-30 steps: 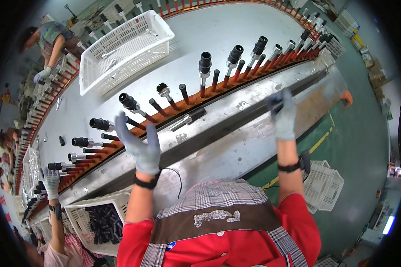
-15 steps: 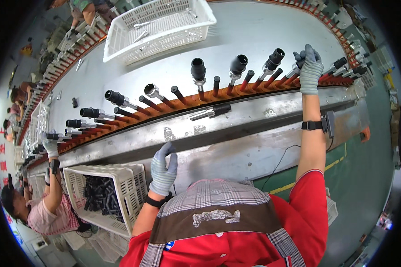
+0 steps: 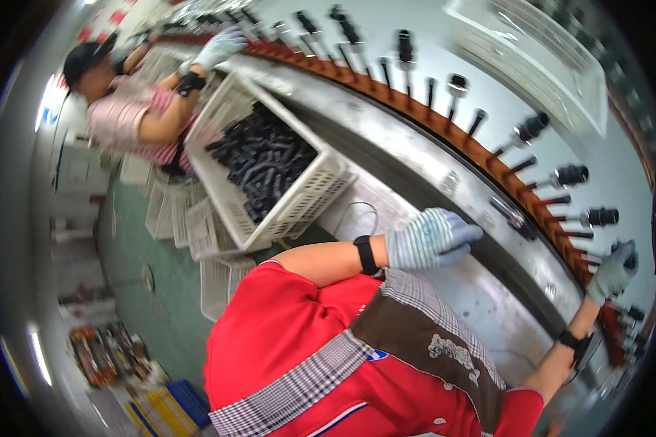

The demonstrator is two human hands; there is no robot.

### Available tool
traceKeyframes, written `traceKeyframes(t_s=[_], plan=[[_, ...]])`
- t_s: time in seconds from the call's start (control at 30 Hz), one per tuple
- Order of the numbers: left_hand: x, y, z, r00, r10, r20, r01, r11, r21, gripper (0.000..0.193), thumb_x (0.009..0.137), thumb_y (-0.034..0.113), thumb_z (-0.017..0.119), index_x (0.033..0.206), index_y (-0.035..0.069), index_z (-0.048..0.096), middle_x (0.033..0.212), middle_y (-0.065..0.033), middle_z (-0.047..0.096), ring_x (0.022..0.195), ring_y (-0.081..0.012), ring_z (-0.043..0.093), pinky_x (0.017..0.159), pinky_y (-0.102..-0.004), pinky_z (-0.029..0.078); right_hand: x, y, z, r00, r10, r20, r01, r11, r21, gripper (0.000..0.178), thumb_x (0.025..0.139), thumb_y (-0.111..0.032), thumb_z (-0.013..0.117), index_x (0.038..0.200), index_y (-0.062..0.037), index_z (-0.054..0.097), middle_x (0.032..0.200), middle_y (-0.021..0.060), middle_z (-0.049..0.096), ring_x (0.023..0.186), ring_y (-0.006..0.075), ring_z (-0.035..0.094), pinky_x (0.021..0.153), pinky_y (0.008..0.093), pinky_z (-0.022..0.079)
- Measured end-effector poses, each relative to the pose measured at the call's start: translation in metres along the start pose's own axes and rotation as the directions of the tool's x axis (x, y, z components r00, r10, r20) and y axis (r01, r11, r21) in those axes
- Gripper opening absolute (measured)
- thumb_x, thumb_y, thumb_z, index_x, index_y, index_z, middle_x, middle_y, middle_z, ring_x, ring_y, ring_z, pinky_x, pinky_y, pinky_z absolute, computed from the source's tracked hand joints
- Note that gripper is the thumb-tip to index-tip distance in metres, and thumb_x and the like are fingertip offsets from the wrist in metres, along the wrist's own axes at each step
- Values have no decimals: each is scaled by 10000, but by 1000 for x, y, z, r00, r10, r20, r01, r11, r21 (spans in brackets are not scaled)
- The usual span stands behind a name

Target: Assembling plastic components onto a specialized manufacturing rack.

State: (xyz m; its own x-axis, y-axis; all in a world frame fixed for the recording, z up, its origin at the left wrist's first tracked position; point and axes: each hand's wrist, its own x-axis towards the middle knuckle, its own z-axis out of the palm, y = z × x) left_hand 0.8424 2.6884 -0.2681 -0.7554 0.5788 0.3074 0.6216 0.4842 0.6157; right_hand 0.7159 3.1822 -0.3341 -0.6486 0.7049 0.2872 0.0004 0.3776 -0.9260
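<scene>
My left hand (image 3: 431, 239), in a striped grey glove, hangs over the metal bench's front part. Its fingers stretch forward, nearly side by side, with nothing in them. At the right, my gloved right hand (image 3: 612, 273) curls at the row of upright pegs. A dark rounded end shows between its fingers; the hand hides most of that part. Just beyond it stand black-and-silver cylindrical parts (image 3: 600, 217) on pegs, with thin black-tipped rods (image 3: 525, 164) between them. One loose silver-and-black part (image 3: 512, 217) lies on the metal ledge ahead of my left hand.
A white crate (image 3: 262, 237) full of black pieces stands left of me, with white baskets (image 3: 222, 284) below it. Beyond it, a co-worker (image 3: 135, 116) reaches to the same curved orange rail (image 3: 444, 131). Another white basket (image 3: 561, 69) sits across the bench.
My view has swung left, so the crate and co-worker appear larger and nearer the middle. My left hand's fingers have straightened from a curl. My right hand remains at the peg row.
</scene>
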Motion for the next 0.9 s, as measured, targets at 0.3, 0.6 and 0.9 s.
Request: traceKeyframes(t_s=[0.3, 0.6, 0.9], plan=[[-127, 19, -99, 963, -10, -269, 17, 1000, 24, 286, 837, 131, 602, 1100, 25, 562, 790, -121, 596, 751, -304, 606, 667, -409, 484, -45, -88, 70, 979, -195, 61, 178, 960, 217, 339, 886, -288, 673, 941, 39, 600, 822, 116, 648, 786, 165, 623, 728, 310, 509], [-264, -183, -273, 365, -931, -25, 725, 267, 635, 306, 837, 143, 502, 1095, 74, 652, 1135, -181, 637, 1060, -344, 610, 867, -439, 509, -314, -185, 147, 966, -167, 199, 130, 973, 188, 454, 932, -199, 572, 1287, 66, 470, 1266, 202, 543, 1146, 262, 531, 1026, 370, 387], [-292, -267, -245, 227, -941, 253, 661, 339, 670, 296, 859, 182, 544, 1085, 44, 675, 1136, -139, 659, 1021, -329, 635, 831, -419, 510, -480, -388, 255, -112, -462, 880, 358, 807, 470, 222, 890, -139, 572, 1082, -41, 624, 1009, 160, 650, 952, 294, 625, 840, 361, 488]])
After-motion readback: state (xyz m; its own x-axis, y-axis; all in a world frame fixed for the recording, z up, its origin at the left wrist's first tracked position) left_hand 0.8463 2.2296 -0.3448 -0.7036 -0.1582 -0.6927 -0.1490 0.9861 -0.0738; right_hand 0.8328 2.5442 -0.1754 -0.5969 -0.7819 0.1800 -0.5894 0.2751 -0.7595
